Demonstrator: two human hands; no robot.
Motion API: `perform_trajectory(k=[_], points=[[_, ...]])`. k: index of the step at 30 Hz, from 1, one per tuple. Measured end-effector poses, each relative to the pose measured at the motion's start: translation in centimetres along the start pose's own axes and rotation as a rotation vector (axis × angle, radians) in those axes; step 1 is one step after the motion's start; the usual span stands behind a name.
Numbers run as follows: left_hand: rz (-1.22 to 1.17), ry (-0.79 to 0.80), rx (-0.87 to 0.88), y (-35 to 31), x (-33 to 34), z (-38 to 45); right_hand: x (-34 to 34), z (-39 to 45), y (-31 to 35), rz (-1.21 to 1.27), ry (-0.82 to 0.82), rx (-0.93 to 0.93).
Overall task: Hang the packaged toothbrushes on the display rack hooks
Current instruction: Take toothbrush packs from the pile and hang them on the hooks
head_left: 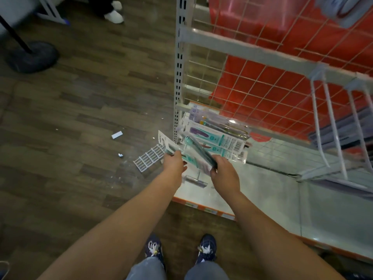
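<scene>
Both hands are out front at the left end of the display rack [238,51]. The left hand [175,163] has its fingers curled round a packaged toothbrush [168,145], white card with a teal brush, held out over the wood floor [84,110] just off the rack's corner post. The right hand [223,171] grips another toothbrush pack [198,151] — this one sits tilted, its top end angled up and left toward the post. The frame is blurry here, so whether either hand has more than one pack is hard to say.

Just behind the hands, a bunch of toothbrush packs [219,136] hangs low on the wire grid at the rack's left side, barcodes facing up. Further right, long white hooks [333,128] stick out from the crossbar. The bottom shelf [272,190] is pale with an orange front edge. A small white plastic grid piece [148,157] lies on the floor next to the shelf corner — plus a few paper scraps.
</scene>
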State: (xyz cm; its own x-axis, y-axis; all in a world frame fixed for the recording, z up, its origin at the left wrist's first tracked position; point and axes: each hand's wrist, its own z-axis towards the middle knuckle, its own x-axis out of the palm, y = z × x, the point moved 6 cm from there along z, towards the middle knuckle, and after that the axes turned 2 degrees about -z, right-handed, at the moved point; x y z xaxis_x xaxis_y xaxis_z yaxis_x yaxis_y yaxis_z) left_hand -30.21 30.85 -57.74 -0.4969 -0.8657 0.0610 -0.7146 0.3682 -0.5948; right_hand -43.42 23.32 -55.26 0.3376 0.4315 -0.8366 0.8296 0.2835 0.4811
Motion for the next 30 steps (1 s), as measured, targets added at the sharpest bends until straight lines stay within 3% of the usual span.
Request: perform_trajectory(k=[5,9,16,21,30], points=[[0.165,-0.081,0.209,-4.5,-1.1,-2.1,-1.9,-0.2,1.8,0.224,-0.06,0.024],[0.175,0.034,0.345,-8.2,-0.1,-5.9,-4.3,-1.1,3.7,0.468,-0.121,0.094],[0.147,0.263,0.236,-10.9,4.0,-11.6,-9.1,-3.5,6.7,0.785,-0.21,0.148],[0.299,0.411,0.209,-12.9,5.9,-15.3,-14.3,-4.5,7.7,0.875,-0.321,0.034],[0.61,0.745,0.323,-15.1,9.1,-21.0,-18.7,-5.6,7.1,0.998,-0.34,0.067]])
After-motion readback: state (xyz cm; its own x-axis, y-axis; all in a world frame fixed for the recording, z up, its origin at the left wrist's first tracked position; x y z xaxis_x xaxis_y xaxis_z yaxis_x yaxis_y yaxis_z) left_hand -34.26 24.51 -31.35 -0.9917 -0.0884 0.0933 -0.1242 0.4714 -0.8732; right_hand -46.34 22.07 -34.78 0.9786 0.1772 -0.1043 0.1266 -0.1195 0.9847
